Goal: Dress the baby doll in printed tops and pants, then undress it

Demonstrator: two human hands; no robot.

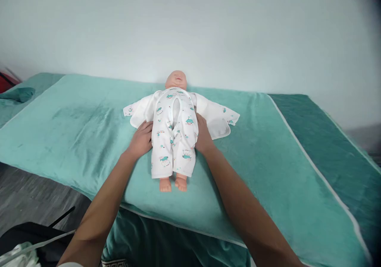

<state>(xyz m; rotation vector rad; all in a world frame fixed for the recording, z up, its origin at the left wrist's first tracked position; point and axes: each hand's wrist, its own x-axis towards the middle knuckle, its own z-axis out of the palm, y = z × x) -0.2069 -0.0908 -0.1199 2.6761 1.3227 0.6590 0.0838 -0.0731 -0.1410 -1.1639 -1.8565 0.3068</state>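
A baby doll (176, 80) lies on its back on a teal blanket (74, 128), head toward the wall and bare feet toward me. It wears white printed trousers (174, 148) and an opened white printed jacket (214, 118) spread to both sides. My left hand (141, 140) rests against the doll's left side at the hip, fingers tucked at the trouser edge. My right hand (203, 134) presses against the other side of the trousers, fingers partly hidden under the cloth.
The blanket covers a table with a darker green cover (333, 140) showing on the right. A white wall (208, 32) stands just behind the doll. A dark bag (32, 239) sits on the grey floor at the lower left.
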